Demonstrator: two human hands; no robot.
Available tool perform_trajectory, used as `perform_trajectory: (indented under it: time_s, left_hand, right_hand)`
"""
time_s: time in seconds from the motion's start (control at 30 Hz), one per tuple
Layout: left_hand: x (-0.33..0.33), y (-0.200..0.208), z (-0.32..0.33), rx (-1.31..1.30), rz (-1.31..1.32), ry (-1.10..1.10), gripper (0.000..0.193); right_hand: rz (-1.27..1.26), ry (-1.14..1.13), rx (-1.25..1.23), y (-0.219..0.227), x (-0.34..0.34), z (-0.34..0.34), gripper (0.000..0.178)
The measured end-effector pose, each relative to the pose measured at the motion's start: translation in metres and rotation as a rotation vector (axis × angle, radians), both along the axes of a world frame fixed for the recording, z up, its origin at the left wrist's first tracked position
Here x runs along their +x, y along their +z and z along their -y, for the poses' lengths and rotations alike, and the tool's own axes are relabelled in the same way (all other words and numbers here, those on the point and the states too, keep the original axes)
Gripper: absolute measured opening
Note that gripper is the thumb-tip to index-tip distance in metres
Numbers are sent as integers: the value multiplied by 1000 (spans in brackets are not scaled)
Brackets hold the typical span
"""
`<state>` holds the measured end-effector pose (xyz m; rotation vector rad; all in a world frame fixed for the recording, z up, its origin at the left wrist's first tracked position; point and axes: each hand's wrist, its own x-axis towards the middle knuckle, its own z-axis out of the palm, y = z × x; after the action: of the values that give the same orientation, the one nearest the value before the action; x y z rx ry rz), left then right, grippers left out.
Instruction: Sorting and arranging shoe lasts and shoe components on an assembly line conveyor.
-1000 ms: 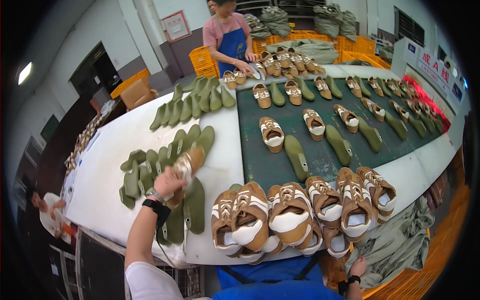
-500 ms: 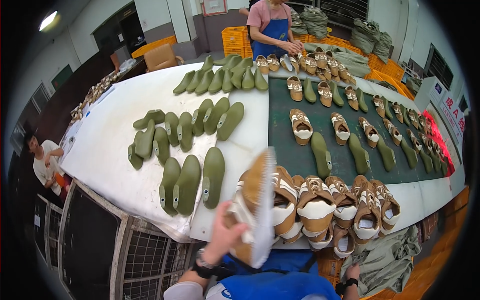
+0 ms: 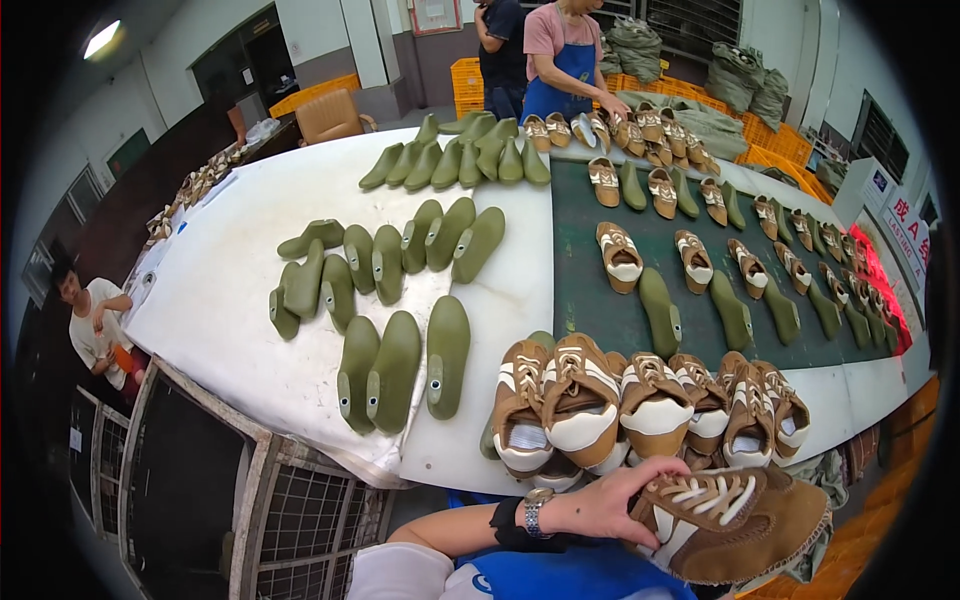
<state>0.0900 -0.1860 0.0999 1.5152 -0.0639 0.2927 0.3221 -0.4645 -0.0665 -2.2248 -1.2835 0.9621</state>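
My left hand (image 3: pixel 605 508) grips the opening of a brown suede shoe upper (image 3: pixel 745 525) with white laces and a stitched lower edge. The thumb is against its side, and the toe points right. It hangs in front of me, off the near table edge, at the lower right. My right hand does not show. Just beyond my left hand, a cluster of similar brown and white shoes (image 3: pixel 580 410) crowds the table's near edge, heels toward me. Left of it, several green shoe lasts (image 3: pixel 448 355) lie in groups on the white table top (image 3: pixel 240 300).
Alternating shoes and lasts line a green mat (image 3: pixel 640 235) at the right. Across the table, a person in a blue apron (image 3: pixel 570 70) touches shoes; another person in dark clothes (image 3: pixel 503 55) stands behind. A metal mesh cart (image 3: pixel 310 505) adjoins the near left edge.
My left hand has swung the shoe upper from the table's near edge to the lower right and turned it sideways. My right hand has gone out of sight. A person in dark clothes has come into view.
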Motion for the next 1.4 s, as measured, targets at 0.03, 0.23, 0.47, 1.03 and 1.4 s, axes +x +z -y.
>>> perform_trajectory:
  time_s: [0.03,0.23,0.47,1.03,1.4]
  left_hand:
    - [-1,-3,0,33,42,74,89]
    - [-32,14,-13,102,123,131,89]
    - [-210,-62,-152,1095,-647,1557,60]
    - [-268,-140,-179,619,-1162,1268,46]
    - [-195,-114,-177,809,-992,1352,44]
  right_hand:
    - [-39,18,45,21,-11,-19,45]
    - [-277,128,301,104,-59,-70,49]
    - [-494,-129,596,144,-53,-109,53]
    - [-290,-1504,1212,27,117,68,57]
    - [-198,-1675,659,-150,88,67,53]
